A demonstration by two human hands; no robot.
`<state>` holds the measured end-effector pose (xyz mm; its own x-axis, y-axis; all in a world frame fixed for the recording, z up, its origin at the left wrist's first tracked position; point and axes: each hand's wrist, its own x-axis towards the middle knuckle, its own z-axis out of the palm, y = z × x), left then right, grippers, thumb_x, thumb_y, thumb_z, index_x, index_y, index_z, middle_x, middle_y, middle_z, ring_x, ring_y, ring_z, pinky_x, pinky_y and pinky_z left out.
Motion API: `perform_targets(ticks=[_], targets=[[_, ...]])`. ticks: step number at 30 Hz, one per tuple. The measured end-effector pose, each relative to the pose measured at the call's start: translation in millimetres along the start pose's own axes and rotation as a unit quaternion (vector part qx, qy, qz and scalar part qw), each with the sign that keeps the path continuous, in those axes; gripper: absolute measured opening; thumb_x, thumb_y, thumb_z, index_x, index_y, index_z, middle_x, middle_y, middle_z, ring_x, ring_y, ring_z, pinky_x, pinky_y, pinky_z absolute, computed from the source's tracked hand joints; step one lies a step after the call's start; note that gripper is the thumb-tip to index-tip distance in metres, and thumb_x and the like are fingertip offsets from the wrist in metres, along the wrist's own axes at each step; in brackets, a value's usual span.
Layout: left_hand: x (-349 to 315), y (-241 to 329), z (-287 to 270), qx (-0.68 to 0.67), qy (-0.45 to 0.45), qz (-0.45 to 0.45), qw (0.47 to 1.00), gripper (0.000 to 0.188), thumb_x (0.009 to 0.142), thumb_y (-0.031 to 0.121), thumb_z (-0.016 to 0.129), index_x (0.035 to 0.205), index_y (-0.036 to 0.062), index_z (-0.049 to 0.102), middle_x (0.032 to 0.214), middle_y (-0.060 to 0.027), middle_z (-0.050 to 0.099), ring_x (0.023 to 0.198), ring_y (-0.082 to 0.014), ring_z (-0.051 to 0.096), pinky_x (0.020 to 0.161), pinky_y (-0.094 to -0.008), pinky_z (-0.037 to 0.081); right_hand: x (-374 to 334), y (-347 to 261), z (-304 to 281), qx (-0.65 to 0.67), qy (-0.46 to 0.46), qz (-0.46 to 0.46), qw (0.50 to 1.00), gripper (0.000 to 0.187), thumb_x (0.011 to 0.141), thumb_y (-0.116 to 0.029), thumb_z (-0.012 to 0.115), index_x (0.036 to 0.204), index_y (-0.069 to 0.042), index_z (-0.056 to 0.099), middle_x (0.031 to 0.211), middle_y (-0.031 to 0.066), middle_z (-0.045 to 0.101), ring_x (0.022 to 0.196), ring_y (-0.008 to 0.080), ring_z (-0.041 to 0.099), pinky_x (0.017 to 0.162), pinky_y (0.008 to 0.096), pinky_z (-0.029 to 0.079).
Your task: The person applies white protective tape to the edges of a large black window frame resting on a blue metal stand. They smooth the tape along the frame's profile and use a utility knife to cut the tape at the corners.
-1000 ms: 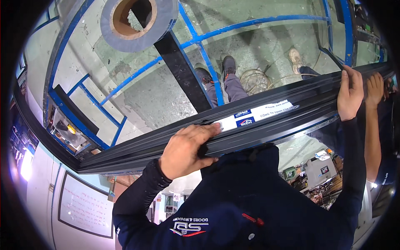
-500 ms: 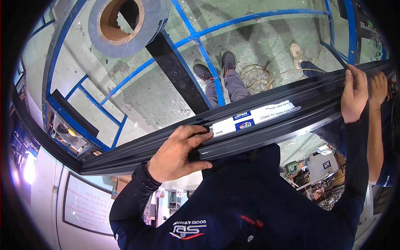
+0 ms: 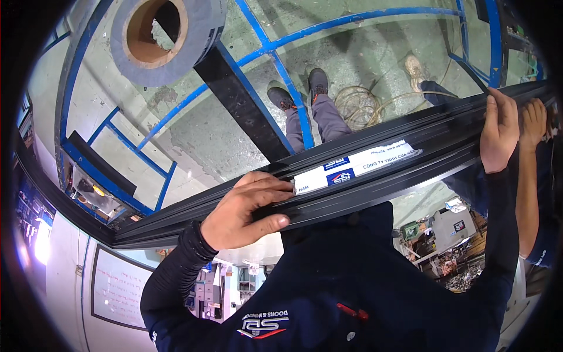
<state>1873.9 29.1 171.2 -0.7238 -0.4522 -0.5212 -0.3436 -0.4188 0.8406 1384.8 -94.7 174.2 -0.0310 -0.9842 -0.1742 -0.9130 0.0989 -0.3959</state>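
Note:
A long black profile [image 3: 234, 226] runs slantwise across in front of my body, from the lower left to the upper right. A white and blue printed label strip [image 3: 375, 161] lies along its middle. My left hand [image 3: 243, 211] rests on the profile at the strip's left end, its fingers stretched across the top and the thumb apart on the near side. What lies under the fingertips is hidden. Farther right, my right hand [image 3: 498, 129] holds the profile, with fingers reaching to its far edge.
Another person's hand [image 3: 532, 126] is on the profile just right of mine. Beyond stand a blue metal frame [image 3: 363, 26], a grey film roll [image 3: 205, 35] on a cardboard core and a black-topped beam [image 3: 243, 105]. A coiled hose [image 3: 358, 105] lies on the floor.
My left hand has slid slightly left along the profile, its thumb spreading farther from the fingers. More of the label's left end shows. The right hand stays in place.

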Motion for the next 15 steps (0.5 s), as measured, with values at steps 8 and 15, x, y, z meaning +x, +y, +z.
perform_targets(ticks=[8,15], targets=[[9.2,2.9,-9.3,0.061,0.006,0.037,0.997,0.049,0.085,0.032,0.079,0.121,-0.0008,0.070,0.126,-0.0171,0.065,0.117,-0.0338,0.057,0.106,-0.0455,0.039,3.0,-12.1,3.5,-0.064,0.038,-0.032,0.997,0.015,0.098,-0.005,0.064,0.110,0.001,0.071,0.102,0.0094,0.067,0.091,0.0169,0.063,0.084,0.0264,0.049],[127.1,28.1,9.9,0.027,0.004,0.242,0.970,0.060,0.087,0.031,0.079,0.132,-0.0024,0.060,0.133,-0.0215,0.062,0.120,-0.0386,0.060,0.104,-0.0457,0.044,1.9,-16.6,3.4,-0.044,0.044,-0.030,0.998,0.013,0.098,-0.004,0.065,0.108,0.000,0.071,0.098,0.0073,0.065,0.080,0.0131,0.060,0.076,0.0245,0.048]])
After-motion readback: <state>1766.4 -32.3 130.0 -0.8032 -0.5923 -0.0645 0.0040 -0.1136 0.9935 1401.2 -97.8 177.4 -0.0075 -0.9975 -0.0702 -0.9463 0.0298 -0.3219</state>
